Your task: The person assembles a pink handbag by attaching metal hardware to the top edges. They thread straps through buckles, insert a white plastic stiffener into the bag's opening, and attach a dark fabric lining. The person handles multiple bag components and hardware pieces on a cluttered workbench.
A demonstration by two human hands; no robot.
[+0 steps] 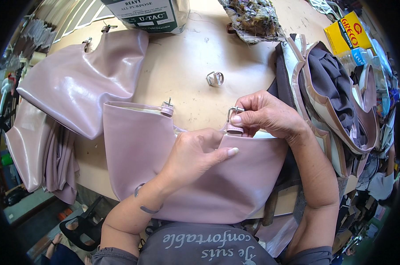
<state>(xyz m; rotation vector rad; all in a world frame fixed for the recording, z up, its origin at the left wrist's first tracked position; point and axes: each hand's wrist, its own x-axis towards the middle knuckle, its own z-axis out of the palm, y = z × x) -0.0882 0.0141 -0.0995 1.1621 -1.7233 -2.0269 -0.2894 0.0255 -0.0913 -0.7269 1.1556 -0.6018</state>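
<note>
A pale pink leather-like bag (136, 150) lies across the table edge in front of me, with a cut-out in the middle of its top edge. My left hand (192, 154) is closed on the rim of that cut-out, its thumb on the outer face and its fingertips hidden behind the panel. With thumb and fingers, my right hand (272, 115) pinches a silver buckle (230, 115) on a short pink tab at the right side of the cut-out. A matching buckle (167, 106) stands on the left side. Farther back, a loose metal buckle (215, 79) rests on the table.
More pink bags (94, 75) are piled at the left, draping over the table edge. Dark-lined bag pieces (332, 84) are heaped at the right. At the back stand a white-and-green can (151, 17), a fibrous, residue-caked lump (255, 20) and a yellow box (348, 33).
</note>
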